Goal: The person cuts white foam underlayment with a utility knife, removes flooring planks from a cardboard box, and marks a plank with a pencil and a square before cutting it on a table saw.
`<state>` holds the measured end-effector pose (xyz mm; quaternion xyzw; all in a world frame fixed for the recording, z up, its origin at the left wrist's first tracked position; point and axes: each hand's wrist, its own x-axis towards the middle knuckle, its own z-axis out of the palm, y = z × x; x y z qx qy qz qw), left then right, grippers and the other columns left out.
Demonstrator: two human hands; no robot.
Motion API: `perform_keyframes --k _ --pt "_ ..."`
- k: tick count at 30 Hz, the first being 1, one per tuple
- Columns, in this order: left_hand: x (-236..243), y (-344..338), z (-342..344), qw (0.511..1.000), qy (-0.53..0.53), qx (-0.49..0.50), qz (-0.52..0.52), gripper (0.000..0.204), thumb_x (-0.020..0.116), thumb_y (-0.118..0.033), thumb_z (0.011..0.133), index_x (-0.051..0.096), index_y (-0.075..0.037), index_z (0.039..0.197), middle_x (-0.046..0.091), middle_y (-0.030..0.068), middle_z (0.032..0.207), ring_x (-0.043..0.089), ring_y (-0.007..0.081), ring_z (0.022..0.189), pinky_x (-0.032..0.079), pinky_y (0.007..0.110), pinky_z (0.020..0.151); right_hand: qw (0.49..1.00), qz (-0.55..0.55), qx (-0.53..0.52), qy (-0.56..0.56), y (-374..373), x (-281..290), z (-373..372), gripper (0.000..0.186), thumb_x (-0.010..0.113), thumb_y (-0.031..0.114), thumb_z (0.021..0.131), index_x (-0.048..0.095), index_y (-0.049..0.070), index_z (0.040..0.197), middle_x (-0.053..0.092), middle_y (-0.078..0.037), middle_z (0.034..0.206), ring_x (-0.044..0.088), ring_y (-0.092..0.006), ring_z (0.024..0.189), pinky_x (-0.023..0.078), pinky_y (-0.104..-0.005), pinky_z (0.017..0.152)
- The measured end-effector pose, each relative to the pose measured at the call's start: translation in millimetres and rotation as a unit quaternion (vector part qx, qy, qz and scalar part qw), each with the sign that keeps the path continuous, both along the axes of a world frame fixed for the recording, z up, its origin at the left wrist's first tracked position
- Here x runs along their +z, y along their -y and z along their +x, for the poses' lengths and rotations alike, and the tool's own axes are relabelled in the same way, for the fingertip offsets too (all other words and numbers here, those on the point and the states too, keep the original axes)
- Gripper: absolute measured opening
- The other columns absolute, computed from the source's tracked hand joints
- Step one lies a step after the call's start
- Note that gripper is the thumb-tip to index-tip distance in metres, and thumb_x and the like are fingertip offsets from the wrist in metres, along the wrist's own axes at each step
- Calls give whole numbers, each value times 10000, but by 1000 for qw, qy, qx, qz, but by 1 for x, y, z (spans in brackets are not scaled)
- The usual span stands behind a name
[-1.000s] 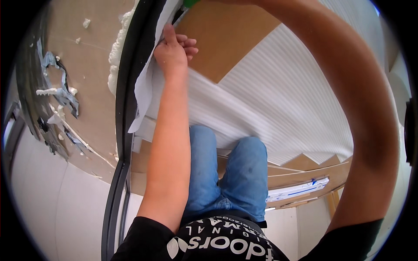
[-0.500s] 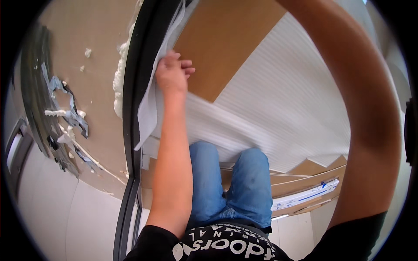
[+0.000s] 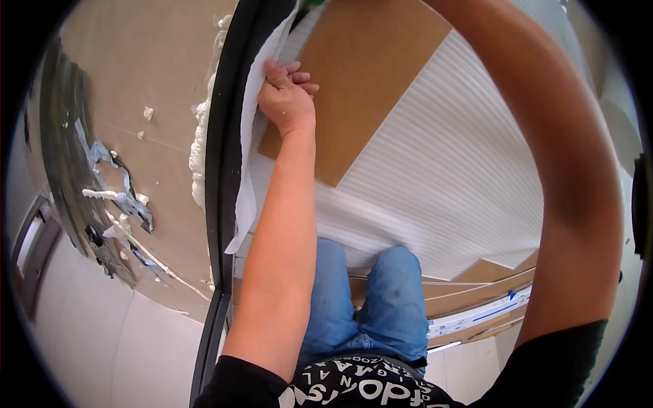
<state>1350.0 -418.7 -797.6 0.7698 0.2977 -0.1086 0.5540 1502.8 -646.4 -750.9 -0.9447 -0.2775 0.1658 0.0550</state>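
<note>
A white ribbed sheet spreads over the centre and right of the frame, in front of my knees. A beige surface, dotted with crumbs of pale foam, takes up the upper left, and pale floor shows at lower left. Against the ribbed sheet, at upper centre, I see a plain brown panel. A dark frame curves from the top down to the lower left.

My right arm bows up the right side and leaves at the top edge; its hand is out of view, so I cannot tell its state. My left arm reaches nearly straight up. A loose white strip hangs along the dark frame, left of centre. My left hand is at its edge, fingers loosely curled; I cannot tell whether my thumb pinches it.
</note>
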Motion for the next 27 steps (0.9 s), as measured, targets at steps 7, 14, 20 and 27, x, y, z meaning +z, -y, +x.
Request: perform_keyframes --k 7,14,20,27 --pt "-3 2 6 999 11 -9 30 797 282 -634 1083 709 34 1012 676 72 736 615 146 524 454 263 494 1000 -16 -1 17 28 22 24 284 704 302 836 747 110 1039 740 -165 1008 702 -379 995 552 -483 870" --pt "4 33 12 954 187 -168 162 431 498 -378 1090 720 -9 1110 728 118 833 710 192 708 553 354 676 998 -66 -2 -2 21 27 23 223 644 311 878 746 147 989 762 -125 947 735 -336 946 569 -474 827" --pt "-44 50 72 893 317 -193 254 262 519 -168 1043 693 -69 1212 735 132 837 715 327 777 565 415 722 999 7 25 46 28 14 42 231 665 312 851 748 153 997 754 -112 983 728 -317 968 568 -460 857" --pt "-53 57 68 878 314 -222 286 278 503 -162 1055 667 -40 1244 694 102 733 685 291 657 537 398 633 997 58 48 19 59 -10 57 263 699 318 832 737 120 1002 741 -130 1000 697 -339 1025 550 -470 898"
